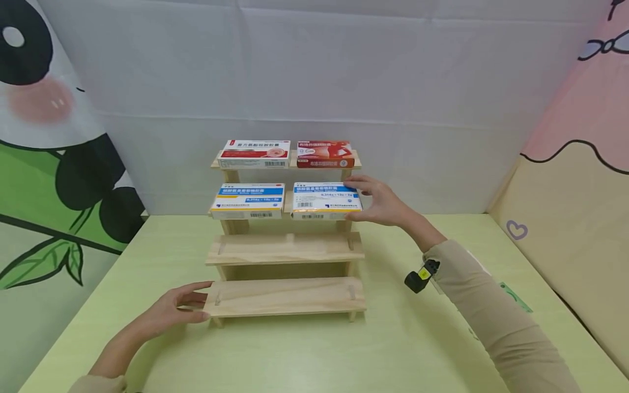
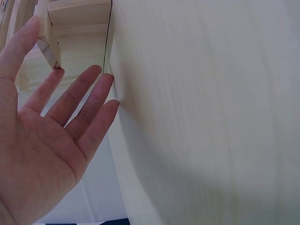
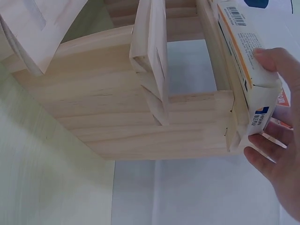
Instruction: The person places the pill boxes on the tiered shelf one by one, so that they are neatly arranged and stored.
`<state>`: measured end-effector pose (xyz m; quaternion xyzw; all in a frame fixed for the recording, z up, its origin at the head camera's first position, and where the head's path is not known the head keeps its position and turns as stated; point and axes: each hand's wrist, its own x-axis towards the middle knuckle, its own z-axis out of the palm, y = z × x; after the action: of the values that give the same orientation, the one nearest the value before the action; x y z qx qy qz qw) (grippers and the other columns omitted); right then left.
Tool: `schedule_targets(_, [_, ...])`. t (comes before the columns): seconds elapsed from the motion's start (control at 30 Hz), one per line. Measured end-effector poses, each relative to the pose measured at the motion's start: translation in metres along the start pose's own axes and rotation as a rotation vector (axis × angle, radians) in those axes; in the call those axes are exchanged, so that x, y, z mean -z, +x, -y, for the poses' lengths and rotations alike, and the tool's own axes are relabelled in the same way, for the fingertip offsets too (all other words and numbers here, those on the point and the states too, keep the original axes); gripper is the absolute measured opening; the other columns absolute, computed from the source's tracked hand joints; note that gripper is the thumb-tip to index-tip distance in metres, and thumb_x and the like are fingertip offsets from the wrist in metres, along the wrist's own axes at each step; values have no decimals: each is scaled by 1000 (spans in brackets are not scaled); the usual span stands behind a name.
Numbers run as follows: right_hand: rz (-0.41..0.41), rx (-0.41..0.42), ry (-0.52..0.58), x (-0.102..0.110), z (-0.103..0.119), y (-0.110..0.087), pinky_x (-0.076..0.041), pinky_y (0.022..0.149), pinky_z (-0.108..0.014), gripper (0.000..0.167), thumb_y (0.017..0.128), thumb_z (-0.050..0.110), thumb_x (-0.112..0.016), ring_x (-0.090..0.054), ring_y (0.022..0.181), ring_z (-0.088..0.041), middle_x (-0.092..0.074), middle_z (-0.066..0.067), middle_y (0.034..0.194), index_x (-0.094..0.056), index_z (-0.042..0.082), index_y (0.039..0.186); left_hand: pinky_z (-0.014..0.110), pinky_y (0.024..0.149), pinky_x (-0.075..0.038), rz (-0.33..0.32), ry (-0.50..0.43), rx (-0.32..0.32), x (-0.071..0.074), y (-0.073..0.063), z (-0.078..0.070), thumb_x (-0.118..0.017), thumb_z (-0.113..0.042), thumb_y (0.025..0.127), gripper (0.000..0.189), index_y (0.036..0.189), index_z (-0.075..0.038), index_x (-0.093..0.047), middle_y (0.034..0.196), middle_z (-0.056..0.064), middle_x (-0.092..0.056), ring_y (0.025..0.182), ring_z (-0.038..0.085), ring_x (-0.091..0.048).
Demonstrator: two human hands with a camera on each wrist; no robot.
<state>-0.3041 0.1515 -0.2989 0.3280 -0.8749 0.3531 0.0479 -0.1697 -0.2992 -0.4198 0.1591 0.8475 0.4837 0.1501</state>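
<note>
Rack [image 1: 285, 297]: pale, grained wood; four flat shelves, stepped upward toward the rear; stood between the left and right edges of the smooth yellow-green desk [image 1: 285, 360].
Right blue box [image 1: 324, 199]: flat, rectangular, printed card; lay at the right end of the second shelf from the top.
Right hand [image 1: 377, 203]: partly closed; gripped that box's right end, thumb at the front corner, fingers toward the rear.
Left hand [image 1: 174, 308]: held the left end of the lowest shelf between thumb and index finger; other fingers spread.
Left blue box [image 1: 250, 200]: matching shape; lay at the same shelf's left end.
Top shelf: carried a white-red box [image 1: 254, 153] at left, a red box [image 1: 325, 154] at right.
Backdrop [image 1: 319, 82]: creased pale sheet behind the desk's rear edge.
Obstruction: right sleeve [image 1: 501, 316] crossed the desk's right side; a black device [image 1: 421, 277] hung at its cuff.
</note>
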Motion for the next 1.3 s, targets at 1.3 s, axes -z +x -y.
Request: schedule_targets(1.3, [-31, 58, -77, -3, -6, 0, -29, 100, -50, 62, 74, 25, -75, -34, 127, -28, -45, -12, 135, -52, -1, 126, 22, 74, -48, -6, 7, -12, 0, 0, 1, -67, -13, 81, 66, 134, 9, -34, 119, 33, -50, 94, -8, -53])
